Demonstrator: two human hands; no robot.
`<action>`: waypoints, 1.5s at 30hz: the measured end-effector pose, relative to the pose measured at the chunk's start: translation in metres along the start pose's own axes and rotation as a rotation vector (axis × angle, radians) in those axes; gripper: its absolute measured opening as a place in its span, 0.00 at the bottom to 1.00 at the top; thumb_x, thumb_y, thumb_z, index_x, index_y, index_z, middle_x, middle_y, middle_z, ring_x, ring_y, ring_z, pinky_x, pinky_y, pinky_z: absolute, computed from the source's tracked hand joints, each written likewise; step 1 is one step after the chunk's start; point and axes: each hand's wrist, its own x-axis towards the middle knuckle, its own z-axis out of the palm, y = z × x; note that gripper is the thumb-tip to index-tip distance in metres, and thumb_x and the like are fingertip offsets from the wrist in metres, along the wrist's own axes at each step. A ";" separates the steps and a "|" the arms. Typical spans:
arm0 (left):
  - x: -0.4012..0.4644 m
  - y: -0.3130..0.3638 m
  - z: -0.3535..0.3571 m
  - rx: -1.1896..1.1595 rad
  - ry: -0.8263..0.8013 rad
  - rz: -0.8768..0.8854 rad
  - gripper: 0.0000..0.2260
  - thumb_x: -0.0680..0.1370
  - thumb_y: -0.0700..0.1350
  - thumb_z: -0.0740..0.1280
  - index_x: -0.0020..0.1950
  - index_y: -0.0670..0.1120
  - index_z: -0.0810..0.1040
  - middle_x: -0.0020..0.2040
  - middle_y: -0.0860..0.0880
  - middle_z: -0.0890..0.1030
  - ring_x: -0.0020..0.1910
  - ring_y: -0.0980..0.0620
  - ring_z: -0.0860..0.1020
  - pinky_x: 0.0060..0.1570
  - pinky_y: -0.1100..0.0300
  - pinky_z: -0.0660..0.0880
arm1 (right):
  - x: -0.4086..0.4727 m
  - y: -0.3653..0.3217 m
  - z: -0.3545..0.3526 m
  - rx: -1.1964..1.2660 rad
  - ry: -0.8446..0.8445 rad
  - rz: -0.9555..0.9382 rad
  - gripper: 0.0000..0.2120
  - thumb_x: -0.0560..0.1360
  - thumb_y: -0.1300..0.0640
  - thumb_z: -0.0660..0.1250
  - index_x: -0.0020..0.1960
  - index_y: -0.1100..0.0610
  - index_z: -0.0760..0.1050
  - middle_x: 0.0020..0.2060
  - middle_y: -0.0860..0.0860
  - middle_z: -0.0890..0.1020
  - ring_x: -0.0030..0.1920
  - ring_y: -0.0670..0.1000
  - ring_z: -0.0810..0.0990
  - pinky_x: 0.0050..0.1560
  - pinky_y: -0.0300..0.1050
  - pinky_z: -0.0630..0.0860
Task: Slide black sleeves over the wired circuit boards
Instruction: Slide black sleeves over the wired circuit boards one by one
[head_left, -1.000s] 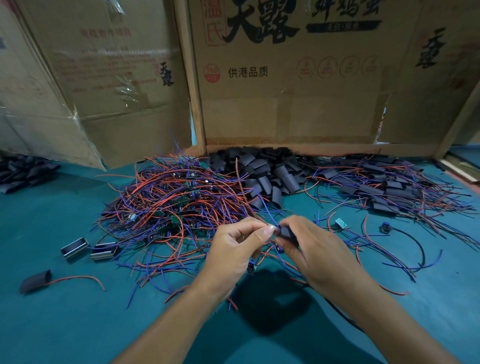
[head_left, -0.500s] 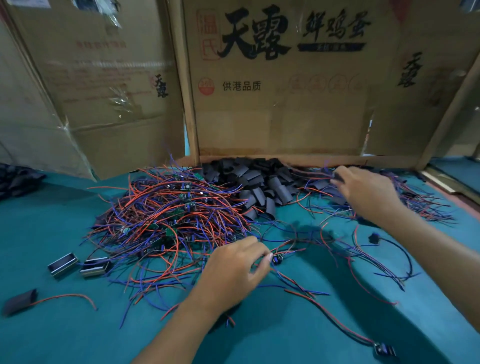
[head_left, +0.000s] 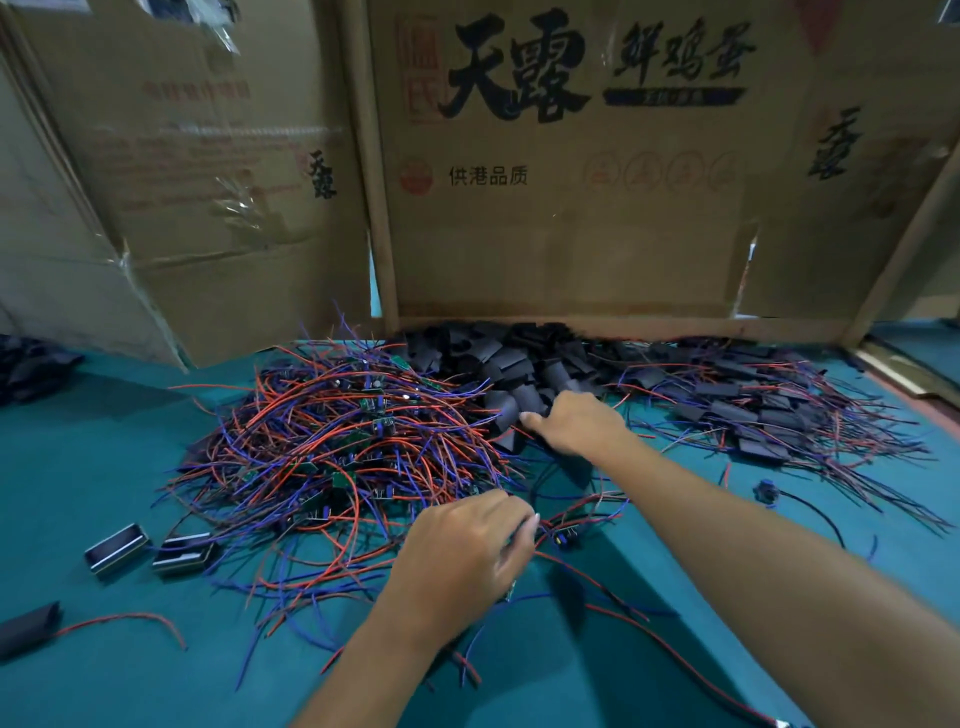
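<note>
A tangle of red and blue wires with small green circuit boards (head_left: 374, 405) fills the table's middle left. Loose black sleeves (head_left: 519, 364) are heaped against the cardboard behind it. Sleeved boards (head_left: 753, 410) lie in a pile at the right. My left hand (head_left: 467, 551) is at the tangle's near edge, fingers curled round the wires of one small circuit board (head_left: 563, 538) by its fingertips. My right hand (head_left: 576, 421) reaches into the front of the sleeve heap, its thumb and curled fingers pinching a black sleeve (head_left: 506, 413). Its fingertips are hidden.
Cardboard walls (head_left: 561, 249) close off the back of the green table (head_left: 104, 457). Two small metal-edged blocks (head_left: 150, 551) and one sleeved board (head_left: 28, 626) with a red wire lie at the near left. A black-wired part (head_left: 763, 491) lies at the right.
My hands parted from the piece they held together. The right hand went to the sleeved pile at the right, then swung left to the loose sleeves. The left hand dropped onto the wire tangle.
</note>
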 end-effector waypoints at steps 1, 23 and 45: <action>0.000 -0.001 0.000 -0.002 0.004 -0.008 0.12 0.82 0.48 0.60 0.44 0.46 0.80 0.36 0.51 0.78 0.34 0.50 0.78 0.30 0.51 0.75 | 0.000 0.001 -0.002 0.034 -0.034 -0.008 0.29 0.75 0.32 0.59 0.39 0.60 0.70 0.38 0.54 0.73 0.38 0.56 0.75 0.35 0.46 0.68; -0.001 -0.005 0.004 -0.071 -0.039 -0.110 0.12 0.82 0.49 0.61 0.47 0.46 0.81 0.40 0.52 0.81 0.36 0.49 0.80 0.34 0.50 0.76 | -0.034 0.026 -0.021 -0.004 -0.137 -0.039 0.25 0.80 0.51 0.63 0.74 0.54 0.59 0.54 0.58 0.77 0.46 0.59 0.78 0.43 0.51 0.76; 0.004 0.014 0.006 -0.391 -0.062 -0.213 0.15 0.76 0.45 0.71 0.62 0.47 0.75 0.49 0.59 0.77 0.44 0.62 0.74 0.46 0.63 0.71 | -0.175 0.013 -0.008 0.739 -0.115 -0.265 0.24 0.71 0.31 0.62 0.40 0.52 0.78 0.32 0.51 0.80 0.33 0.46 0.78 0.37 0.49 0.74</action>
